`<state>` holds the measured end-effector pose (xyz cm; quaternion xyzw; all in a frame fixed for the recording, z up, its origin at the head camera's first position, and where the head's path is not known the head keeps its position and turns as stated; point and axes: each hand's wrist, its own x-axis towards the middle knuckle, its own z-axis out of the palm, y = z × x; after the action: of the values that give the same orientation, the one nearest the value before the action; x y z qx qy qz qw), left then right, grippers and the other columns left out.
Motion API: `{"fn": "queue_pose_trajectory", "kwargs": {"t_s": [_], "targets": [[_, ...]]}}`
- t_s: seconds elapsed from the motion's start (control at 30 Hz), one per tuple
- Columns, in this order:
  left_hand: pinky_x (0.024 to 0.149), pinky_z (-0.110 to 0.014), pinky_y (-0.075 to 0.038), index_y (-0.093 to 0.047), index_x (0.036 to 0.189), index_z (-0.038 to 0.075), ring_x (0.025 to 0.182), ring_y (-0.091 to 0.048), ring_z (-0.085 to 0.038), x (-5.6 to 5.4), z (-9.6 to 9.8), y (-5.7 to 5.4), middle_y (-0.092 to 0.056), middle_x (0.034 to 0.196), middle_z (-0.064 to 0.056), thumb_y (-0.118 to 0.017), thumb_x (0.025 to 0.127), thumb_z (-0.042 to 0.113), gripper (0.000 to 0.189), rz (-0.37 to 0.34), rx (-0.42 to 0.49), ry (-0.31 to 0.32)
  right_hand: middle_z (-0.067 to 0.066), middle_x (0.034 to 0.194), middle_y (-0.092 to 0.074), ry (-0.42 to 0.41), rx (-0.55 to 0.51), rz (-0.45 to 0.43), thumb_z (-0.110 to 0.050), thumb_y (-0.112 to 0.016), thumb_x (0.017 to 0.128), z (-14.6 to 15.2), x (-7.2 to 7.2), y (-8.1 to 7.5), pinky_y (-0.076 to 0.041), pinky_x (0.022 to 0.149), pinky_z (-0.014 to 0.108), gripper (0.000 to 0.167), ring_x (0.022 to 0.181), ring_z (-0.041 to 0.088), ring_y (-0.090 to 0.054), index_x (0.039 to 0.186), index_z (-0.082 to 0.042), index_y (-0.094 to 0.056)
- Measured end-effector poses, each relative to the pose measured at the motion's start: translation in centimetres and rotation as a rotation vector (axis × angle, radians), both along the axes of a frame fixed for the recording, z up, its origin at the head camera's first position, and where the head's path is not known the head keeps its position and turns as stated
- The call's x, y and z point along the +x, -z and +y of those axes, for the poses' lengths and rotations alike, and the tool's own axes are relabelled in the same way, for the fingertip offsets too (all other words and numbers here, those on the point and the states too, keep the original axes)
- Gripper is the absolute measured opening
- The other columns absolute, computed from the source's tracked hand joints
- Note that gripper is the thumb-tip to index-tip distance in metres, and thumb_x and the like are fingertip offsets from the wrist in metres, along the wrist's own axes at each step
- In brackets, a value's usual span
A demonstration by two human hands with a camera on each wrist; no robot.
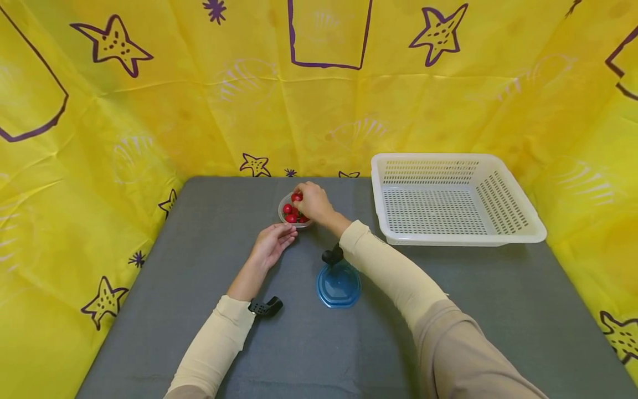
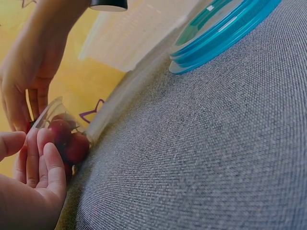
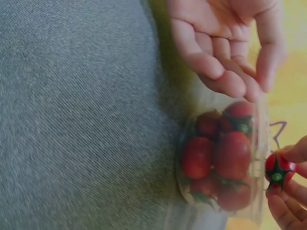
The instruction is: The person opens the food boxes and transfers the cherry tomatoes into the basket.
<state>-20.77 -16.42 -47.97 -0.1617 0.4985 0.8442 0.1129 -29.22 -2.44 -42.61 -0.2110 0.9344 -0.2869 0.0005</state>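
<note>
1 tomato (image 3: 279,168): right hand (image 1: 315,203) finger-clamping it over tub (image 3: 256,158) | left hand (image 1: 271,245) sitting just beside tub, thumb apart from fingers | blue lid (image 1: 339,285) lying nearside of tub

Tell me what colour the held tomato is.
Red; the tomato shows best in the right wrist view.
</note>
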Motion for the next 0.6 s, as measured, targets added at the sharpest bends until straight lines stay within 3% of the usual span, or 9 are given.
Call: {"fn": "queue_pose_trajectory", "kwargs": {"t_s": [0.4, 0.6], "targets": [[0.075, -0.022, -0.056, -0.063, 0.084, 0.011, 0.074, -0.069, -0.01, 0.0, -0.1, 0.0, -0.07, 0.076, 0.002, -0.053, 0.099, 0.007, 0.019, -0.012, -0.017, 0.001, 0.011, 0.106, -0.07, -0.1, 0.025, -0.045, -0.013, -0.067, 0.09, 1.8, -1.4, -3.0, -0.055, 0.085, 0.035, 0.023, 0.095, 0.024, -0.065, 0.11, -0.003, -0.068], [0.075, -0.022, -0.056, -0.062, 0.085, 0.011, 0.073, -0.068, -0.01, 0.1, -0.1, 0.0, -0.07, 0.076, 0.002, -0.052, 0.099, 0.007, 0.018, -0.014, -0.015, 0.001, 0.014, 0.109, -0.069, -0.12, 0.037, -0.093, -0.013, -0.066, 0.091, 3.3, -2.4, -4.7, -0.053, 0.089, 0.036, 0.025, 0.099, 0.026, -0.065, 0.113, -0.002, -0.067]]}}
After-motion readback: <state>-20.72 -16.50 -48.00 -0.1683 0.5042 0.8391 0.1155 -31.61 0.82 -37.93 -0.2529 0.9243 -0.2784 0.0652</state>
